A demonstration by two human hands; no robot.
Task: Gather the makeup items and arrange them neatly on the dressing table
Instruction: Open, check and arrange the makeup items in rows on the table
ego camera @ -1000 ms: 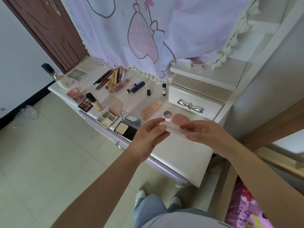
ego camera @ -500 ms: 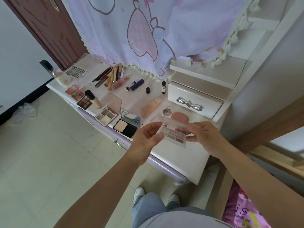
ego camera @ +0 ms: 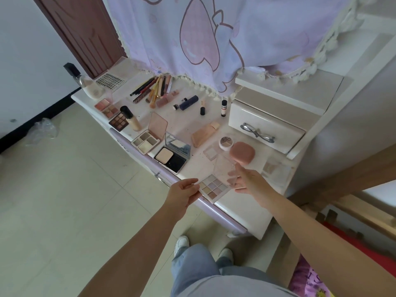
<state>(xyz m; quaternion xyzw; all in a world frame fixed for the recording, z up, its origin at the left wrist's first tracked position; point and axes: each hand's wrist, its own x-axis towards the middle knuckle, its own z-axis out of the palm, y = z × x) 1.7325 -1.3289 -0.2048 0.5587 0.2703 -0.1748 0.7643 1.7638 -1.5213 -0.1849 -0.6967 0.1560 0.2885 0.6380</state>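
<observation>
The palette (ego camera: 211,187) now sits lower, lid swung open, at the counter (ego camera: 242,209) edge. Left hand (ego camera: 182,194) pinches its base, right hand (ego camera: 246,181) the lid; set it flat, squared to its neighbours.

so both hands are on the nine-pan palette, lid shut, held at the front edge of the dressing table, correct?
Not quite: the lid is open. The head view shows the clear lid swung up off the palette, with the nine pans exposed. The rest holds: the left hand and the right hand both hold it at the front edge of the dressing table.
</observation>
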